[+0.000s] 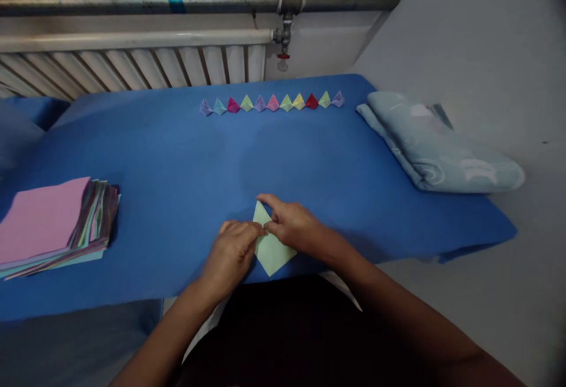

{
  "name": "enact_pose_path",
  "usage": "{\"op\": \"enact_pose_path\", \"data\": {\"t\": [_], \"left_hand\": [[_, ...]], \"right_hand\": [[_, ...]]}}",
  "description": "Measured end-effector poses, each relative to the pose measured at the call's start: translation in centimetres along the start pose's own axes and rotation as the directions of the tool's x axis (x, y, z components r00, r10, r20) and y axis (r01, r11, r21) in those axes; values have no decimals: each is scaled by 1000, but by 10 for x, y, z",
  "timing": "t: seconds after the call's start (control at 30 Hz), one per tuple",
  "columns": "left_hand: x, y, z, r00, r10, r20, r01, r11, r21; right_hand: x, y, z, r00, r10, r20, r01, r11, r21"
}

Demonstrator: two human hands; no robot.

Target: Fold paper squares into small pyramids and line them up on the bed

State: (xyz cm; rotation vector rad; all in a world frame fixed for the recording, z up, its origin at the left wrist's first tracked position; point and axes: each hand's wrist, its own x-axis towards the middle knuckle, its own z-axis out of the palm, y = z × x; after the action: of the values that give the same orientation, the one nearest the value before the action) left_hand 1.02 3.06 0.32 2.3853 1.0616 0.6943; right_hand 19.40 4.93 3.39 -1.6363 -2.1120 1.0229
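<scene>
A pale green sheet of paper (273, 255), folded to a kite-like shape with a point at the top, lies at the near edge of the blue surface (177, 163). My left hand (233, 249) is closed on its left side, fingertips near the middle of the paper. On the right side, my right hand (294, 222) pinches the paper near the middle, its index finger stretched to the top point. The fingertips of both hands almost meet and hide part of the folds.
A row of several small folded paper pieces (273, 102) runs along the far side. To the left lies a stack of coloured paper (44, 216). A folded light blue blanket (442, 145) lies at the right, and a radiator (163, 68) stands behind.
</scene>
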Motion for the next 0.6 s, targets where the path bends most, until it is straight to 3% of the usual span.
{"op": "enact_pose_path", "data": {"t": [0.1,0.27,0.4,0.6], "left_hand": [[-2,-6,-2,998,46,36,-46,999,4],[-6,-10,-11,992,97,81,-95,995,-27],[-9,-3,-14,984,118,133,-122,992,20],[-12,5,-1,988,157,-6,-154,975,159]], "right_hand": [[-16,2,-3,999,38,11,-38,999,24],[-42,11,-3,988,106,114,-129,965,227],[-46,19,-2,982,184,36,-186,935,301],[-47,26,-4,984,172,-54,-148,942,302]]}}
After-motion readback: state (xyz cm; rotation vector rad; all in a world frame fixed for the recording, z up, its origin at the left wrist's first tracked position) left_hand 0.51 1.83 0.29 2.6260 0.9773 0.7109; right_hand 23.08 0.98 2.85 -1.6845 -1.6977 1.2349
